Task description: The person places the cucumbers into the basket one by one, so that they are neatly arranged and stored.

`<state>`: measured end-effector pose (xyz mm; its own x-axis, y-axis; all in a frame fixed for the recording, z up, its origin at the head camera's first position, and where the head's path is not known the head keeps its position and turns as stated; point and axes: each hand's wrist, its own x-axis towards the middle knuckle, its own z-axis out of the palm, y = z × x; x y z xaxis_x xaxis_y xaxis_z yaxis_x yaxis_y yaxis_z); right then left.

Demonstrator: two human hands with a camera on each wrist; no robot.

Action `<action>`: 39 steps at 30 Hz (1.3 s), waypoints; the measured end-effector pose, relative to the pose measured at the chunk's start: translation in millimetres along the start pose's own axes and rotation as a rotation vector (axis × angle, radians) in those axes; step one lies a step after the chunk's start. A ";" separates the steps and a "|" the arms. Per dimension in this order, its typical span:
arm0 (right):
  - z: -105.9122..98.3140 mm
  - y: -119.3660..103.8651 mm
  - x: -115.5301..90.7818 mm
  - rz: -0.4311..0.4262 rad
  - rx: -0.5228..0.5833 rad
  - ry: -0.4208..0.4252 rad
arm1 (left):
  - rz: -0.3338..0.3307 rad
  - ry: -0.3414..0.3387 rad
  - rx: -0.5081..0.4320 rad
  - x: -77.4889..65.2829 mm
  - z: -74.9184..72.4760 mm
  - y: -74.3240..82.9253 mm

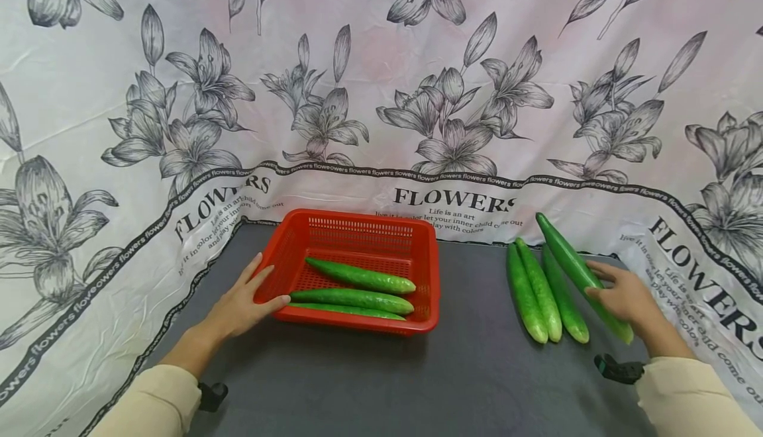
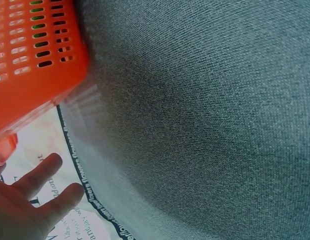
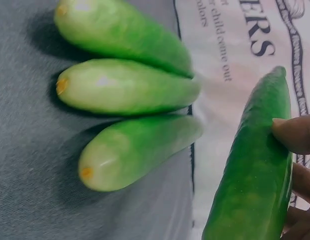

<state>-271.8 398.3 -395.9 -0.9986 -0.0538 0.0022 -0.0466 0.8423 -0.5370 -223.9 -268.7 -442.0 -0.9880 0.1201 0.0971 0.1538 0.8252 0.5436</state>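
Observation:
A long green cucumber (image 1: 575, 265) is gripped by my right hand (image 1: 622, 294), thumb on one side and fingers on the other, tilted above the table at the right. Beside it, three more cucumbers (image 3: 127, 87) lie together on the cloth. My left hand (image 1: 241, 301) rests with spread fingers against the left side of a red plastic basket (image 1: 357, 328); the left wrist view shows its fingers (image 2: 62, 202) extended near the basket's slotted wall. Inside the basket lie three cucumbers (image 1: 357, 299), the nearest partly hidden by the front rim.
A dark grey cloth (image 1: 477, 384) covers the table. Behind and along both sides hangs a white curtain (image 1: 369, 126) printed with flowers and lettering, meeting the table's far edge. Each wrist wears a small black camera mount (image 1: 620, 369).

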 end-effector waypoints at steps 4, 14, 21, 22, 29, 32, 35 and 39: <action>-3.0 -12.0 -0.5 -0.044 0.003 -0.016 | -0.004 -0.003 0.003 0.6 0.6 -1.4; -13.1 -48.0 -2.2 -0.170 -0.032 -0.018 | -0.004 -0.003 0.006 1.0 1.5 -3.7; -16.3 -70.6 -2.4 -0.237 -0.025 -0.021 | -0.011 -0.004 0.005 0.6 1.2 -3.8; -16.6 -73.4 -2.0 -0.248 -0.032 -0.020 | -0.011 -0.004 0.005 0.6 1.1 -3.7; -18.5 -94.8 0.7 -0.316 -0.020 -0.060 | -0.014 -0.001 0.008 0.5 1.1 -3.7; -18.6 -105.1 2.7 -0.346 -0.014 -0.073 | -0.017 -0.002 0.007 0.3 1.1 -3.9; -18.3 -115.0 5.0 -0.385 -0.017 -0.071 | -0.017 -0.001 0.010 0.3 1.3 -3.7; -18.7 -127.8 7.8 -0.414 -0.006 -0.086 | -0.016 0.001 0.013 0.6 2.2 -3.2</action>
<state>-274.2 300.3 -311.5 -0.8897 -0.4325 0.1463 -0.4436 0.7435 -0.5004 -225.0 -270.0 -445.5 -0.9903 0.1067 0.0890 0.1379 0.8340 0.5342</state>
